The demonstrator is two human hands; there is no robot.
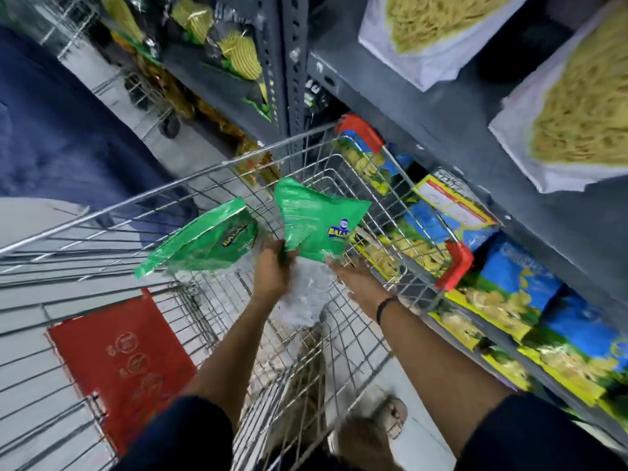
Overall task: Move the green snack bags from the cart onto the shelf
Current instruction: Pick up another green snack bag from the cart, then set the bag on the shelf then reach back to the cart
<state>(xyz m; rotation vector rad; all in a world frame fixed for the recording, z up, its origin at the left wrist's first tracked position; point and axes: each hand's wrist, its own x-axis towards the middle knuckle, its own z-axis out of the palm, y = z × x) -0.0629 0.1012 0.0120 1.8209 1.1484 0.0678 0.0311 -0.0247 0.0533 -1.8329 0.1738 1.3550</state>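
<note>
L hand (272, 270) clenched on two green snack bags (316, 226) above wire cart (390, 185) | R hand (356, 280) released, under right bag | shelf (475, 158) at right.

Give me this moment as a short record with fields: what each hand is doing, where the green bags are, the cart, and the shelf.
left hand: grip closed on the lower edges of both green bags
right hand: open, under the right green bag, touching its lower edge
left green bag: lifted above the cart, tilted
cart: wire basket, a clear plastic wrapper inside, red flap at the near end
shelf: to the right, blue and yellow snack packs on the lower level
task state: bags not yet on shelf
</note>
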